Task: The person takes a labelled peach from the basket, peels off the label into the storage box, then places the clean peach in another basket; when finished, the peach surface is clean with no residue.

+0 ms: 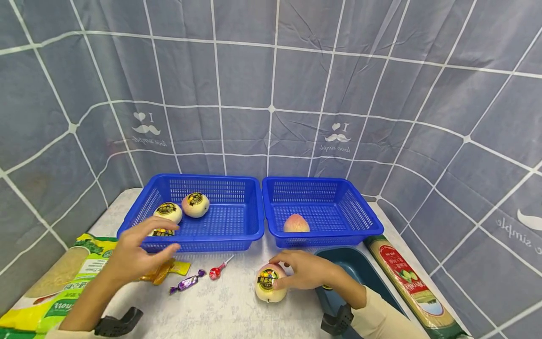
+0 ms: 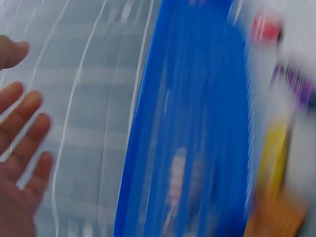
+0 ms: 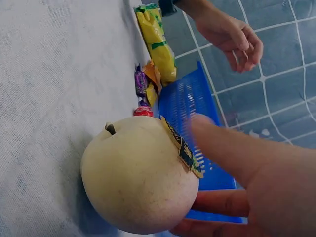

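Blue mesh plastic everywhere here: two baskets sit side by side at the back of the counter (image 1: pixel 220 306). The right hand (image 1: pixel 306 270) has its fingers curled round a pale stickered pear (image 1: pixel 270 282) that's resting on the cloth just in front of the right basket (image 1: pixel 323 209), roughly 6 o'clock from the gap between the two. One peachy fruit (image 1: pixel 296 223) lies in that basket. The left hand (image 1: pixel 137 254) hovers with fingers spread loose and holding nothing, right at the front rim of the left basket (image 1: pixel 199 212), which has three stickered fruits in it. At about 3 o'clock of that hand lie a yellow wrapper (image 1: pixel 167 269), a purple candy (image 1: pixel 187 282) and a red lollipop (image 1: pixel 219 270).
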Demonstrator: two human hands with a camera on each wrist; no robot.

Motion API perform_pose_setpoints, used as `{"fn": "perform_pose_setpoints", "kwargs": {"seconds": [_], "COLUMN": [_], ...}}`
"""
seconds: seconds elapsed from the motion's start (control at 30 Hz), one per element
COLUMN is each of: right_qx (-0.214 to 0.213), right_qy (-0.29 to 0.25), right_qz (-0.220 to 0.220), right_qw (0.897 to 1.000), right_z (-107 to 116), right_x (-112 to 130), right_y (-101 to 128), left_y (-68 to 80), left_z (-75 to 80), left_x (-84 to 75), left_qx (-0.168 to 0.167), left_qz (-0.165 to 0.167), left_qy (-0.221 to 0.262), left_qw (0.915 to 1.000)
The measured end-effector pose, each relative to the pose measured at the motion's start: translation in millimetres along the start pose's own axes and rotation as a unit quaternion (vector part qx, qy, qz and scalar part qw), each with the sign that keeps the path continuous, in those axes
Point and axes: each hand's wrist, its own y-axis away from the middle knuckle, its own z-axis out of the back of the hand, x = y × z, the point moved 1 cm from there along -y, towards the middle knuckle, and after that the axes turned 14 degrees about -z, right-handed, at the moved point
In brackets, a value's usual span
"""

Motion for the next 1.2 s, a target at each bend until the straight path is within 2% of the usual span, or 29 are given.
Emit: {"fn": "perform_pose_setpoints", "kwargs": {"seconds": [0.07, 0.1, 0.13, 0.17, 0.23, 0.3, 0.33, 0.37, 0.47, 0.67, 0.8, 0.93, 1.07, 1.2], "right_qx": [-0.01, -0.015, -0.019, -0.024, -0.029, -0.029, -0.03, -0.031, -0.035, -0.041, -0.046, -0.036, -0.014, 0.016], "right_qy": [-0.007, -0.011, -0.016, -0.018, -0.02, -0.026, -0.03, -0.035, -0.044, -0.052, -0.062, -0.094, -0.132, -0.162], "right_qz": [0.002, 0.006, 0.009, 0.014, 0.014, 0.014, 0.014, 0.013, 0.01, 0.005, 0.003, -0.014, -0.024, 0.003], "right_qw": [1.0, 1.0, 1.0, 0.999, 0.999, 0.999, 0.999, 0.999, 0.998, 0.998, 0.997, 0.995, 0.991, 0.987], "right_z": [-0.2, -0.3, -0.6, -0.9, -0.5, 0.5, 1.1, 1.9, 3.8, 5.6, 5.5, 4.5, 3.9, 9.6], "right_x": [-0.9, -1.0, -1.2, -1.4, -1.3, -0.8, -0.6, -0.3, -0.9, -4.6, -5.8, -4.9, -4.2, -2.4], "right_y": [-0.9, -1.4, -1.9, -2.5, -2.9, -2.9, -2.8, -2.6, -1.5, 1.5, 2.4, 2.8, 4.5, 9.8], "left_y": [-2.9, -2.3, -1.1, 0.8, 6.0, 10.4, 12.1, 13.3, 14.4, 12.0, 10.9, 12.2, 12.9, 14.2], "left_z": [-27.3, -41.5, -55.8, -69.7, -95.7, -117.4, -126.6, -134.8, -154.2, -176.9, -191.1, -200.1, -202.4, -202.9], "left_x": [-13.9, -20.8, -27.1, -32.9, -40.7, -44.7, -45.5, -45.6, -44.9, -42.7, -41.1, -40.7, -41.2, -41.7], "left_qx": [0.064, 0.101, 0.138, 0.176, 0.231, 0.266, 0.274, 0.279, 0.278, 0.265, 0.24, 0.214, 0.207, 0.2], "left_qz": [0.01, 0.027, 0.05, 0.079, 0.126, 0.164, 0.177, 0.185, 0.194, 0.211, 0.192, 0.184, 0.191, 0.2], "left_qy": [0.049, 0.069, 0.094, 0.119, 0.158, 0.181, 0.187, 0.187, 0.191, 0.237, 0.252, 0.269, 0.277, 0.282], "left_qw": [0.9967, 0.9921, 0.9847, 0.974, 0.9517, 0.9327, 0.9265, 0.9235, 0.9214, 0.9103, 0.9176, 0.9208, 0.919, 0.917]}}
